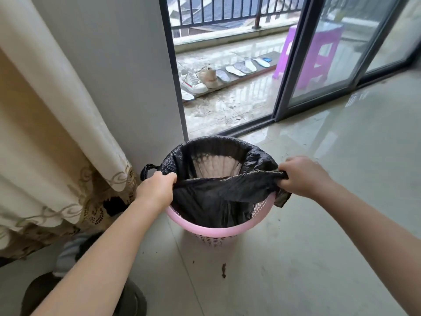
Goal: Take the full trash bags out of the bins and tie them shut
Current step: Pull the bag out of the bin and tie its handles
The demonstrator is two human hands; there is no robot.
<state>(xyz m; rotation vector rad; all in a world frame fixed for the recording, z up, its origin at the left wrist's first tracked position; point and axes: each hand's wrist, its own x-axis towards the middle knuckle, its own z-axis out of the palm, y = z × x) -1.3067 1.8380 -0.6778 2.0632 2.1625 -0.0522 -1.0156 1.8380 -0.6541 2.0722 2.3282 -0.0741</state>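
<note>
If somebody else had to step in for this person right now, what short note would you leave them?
Left hand: grips the near-left edge of the black trash bag.
Right hand: grips the near-right edge, pulled taut between the two hands.
Bag: in the pink bin on the floor by the curtain; its far edge is folded over the rim, and one handle loop hangs outside on the left.
Done: near edge freed from the rim.
Left: free the far edge, lift the bag out, tie it shut.
</note>
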